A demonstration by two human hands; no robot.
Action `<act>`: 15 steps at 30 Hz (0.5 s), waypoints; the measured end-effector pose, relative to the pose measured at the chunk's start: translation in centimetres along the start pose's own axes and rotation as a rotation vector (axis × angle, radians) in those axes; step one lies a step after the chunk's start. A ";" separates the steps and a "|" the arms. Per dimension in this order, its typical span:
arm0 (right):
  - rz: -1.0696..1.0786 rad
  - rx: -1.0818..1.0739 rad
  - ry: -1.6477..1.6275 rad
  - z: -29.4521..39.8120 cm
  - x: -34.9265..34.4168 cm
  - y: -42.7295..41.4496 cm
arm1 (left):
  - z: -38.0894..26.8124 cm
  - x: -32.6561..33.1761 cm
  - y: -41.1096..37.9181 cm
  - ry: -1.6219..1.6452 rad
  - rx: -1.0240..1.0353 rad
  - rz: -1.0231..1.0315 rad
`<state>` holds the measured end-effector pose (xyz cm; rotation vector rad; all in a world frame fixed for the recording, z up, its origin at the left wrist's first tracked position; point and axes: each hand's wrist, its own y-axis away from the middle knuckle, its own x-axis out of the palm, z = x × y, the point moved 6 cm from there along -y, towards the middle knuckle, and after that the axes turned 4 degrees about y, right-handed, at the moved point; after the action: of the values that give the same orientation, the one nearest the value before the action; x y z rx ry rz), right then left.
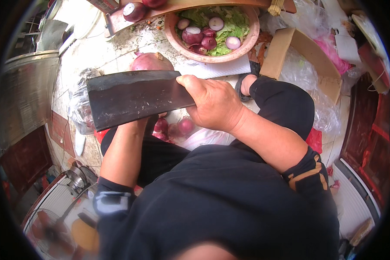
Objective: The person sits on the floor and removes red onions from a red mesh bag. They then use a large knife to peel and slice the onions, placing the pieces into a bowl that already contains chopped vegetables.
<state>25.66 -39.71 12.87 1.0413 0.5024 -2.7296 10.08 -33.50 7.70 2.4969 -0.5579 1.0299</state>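
Observation:
My right hand [216,102] grips a broad, dark cleaver [135,99]. Its blade extends to the left, flat face towards me, across the middle of the view. Just past the upper edge of the blade, the top of a large red onion [151,61] shows; the rest of it is covered. My left forearm [123,149] rises behind the blade, which hides nearly all of my left hand. Whether that hand holds the onion cannot be seen. Several smaller red onions [174,128] lie lower down, between my legs, by a whitish plastic bag [211,138].
Ahead, a clay-coloured basin [211,58] contains leafy greens and several whole and cut onions. A wooden board [182,7] at the top bears more onions. An open cardboard box [281,48] with clear plastic stands at right, a plastic bag [79,100] at left.

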 end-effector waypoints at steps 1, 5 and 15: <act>0.001 0.005 -0.003 -0.2 0.0 -0.1 | -0.1 0.0 0.0 -0.005 0.006 -0.005; -0.009 0.016 -0.017 -0.7 0.0 -0.1 | -0.8 0.2 -0.1 -0.053 0.036 -0.016; 0.011 0.081 0.069 -2.5 0.9 1.2 | -2.3 1.8 0.0 -0.294 0.217 -0.085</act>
<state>26.86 -39.94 10.26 1.1579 0.3981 -2.7334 9.93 -32.80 10.56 2.8617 -0.4366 0.7299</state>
